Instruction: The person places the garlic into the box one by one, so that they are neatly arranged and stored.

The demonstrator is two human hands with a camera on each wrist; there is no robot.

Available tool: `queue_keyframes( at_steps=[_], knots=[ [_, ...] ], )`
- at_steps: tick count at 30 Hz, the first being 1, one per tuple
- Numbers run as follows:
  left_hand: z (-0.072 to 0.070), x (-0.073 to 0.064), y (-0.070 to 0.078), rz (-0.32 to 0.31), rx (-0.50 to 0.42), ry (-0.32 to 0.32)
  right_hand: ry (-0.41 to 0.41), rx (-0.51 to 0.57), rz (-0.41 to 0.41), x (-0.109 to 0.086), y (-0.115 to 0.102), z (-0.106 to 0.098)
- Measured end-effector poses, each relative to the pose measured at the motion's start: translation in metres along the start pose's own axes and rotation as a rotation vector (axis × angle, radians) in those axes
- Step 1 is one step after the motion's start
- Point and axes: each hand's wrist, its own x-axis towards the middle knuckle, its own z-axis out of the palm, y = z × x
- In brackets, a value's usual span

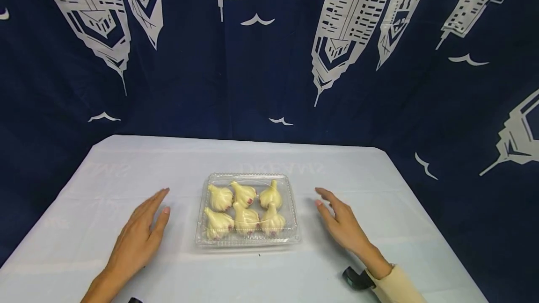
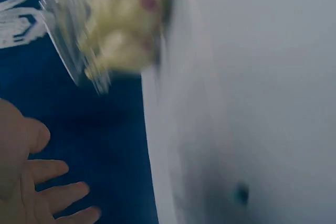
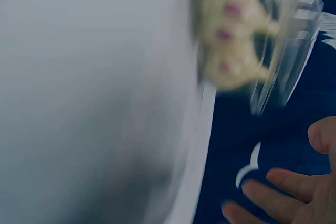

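A clear plastic clamshell box [image 1: 291, 221] lies on the table in the middle of the head view. Inside it are several pale yellow garlic bulbs [image 1: 273, 222] in two rows, some with reddish root ends. To the left of the box, my left hand [image 1: 136, 235] hovers with fingers extended and nothing held. On the other side, my right hand [image 1: 343, 226] has its fingers loosely extended toward the box, also holding nothing. Gaps of white cloth separate both hands from the box. Both wrist views show the box and garlic blurred, with spread fingers below.
White cloth covers the table [image 1: 160, 158]. Behind it hangs a dark blue curtain [image 1: 189, 83] printed with white buildings and birds. A dark band [image 1: 358, 278] sits at my right wrist, beside a cream sleeve [image 1: 397, 286]. A small dark speck lies in front of the box.
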Motion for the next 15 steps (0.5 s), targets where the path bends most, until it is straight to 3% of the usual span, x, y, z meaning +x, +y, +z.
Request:
queue_keyframes(
  at_steps=[2, 6, 10, 15],
  knots=[
    [-0.002, 0.005, -0.009, 0.024, 0.15, 0.037, 0.048, -0.21, -0.008, 0.005, 0.007, -0.003],
    [0.0, 0.012, -0.023, 0.014, 0.326, 0.016, 0.007, -0.46, 0.027, 0.011, 0.016, -0.005],
    [0.004, 0.014, -0.031, -0.024, 0.374, -0.038, -0.031, -0.546, 0.068, 0.013, 0.02, -0.003],
    [0.008, 0.014, -0.032, -0.049, 0.374, -0.09, -0.039, -0.568, 0.073, 0.01, 0.021, 0.0]
  ],
)
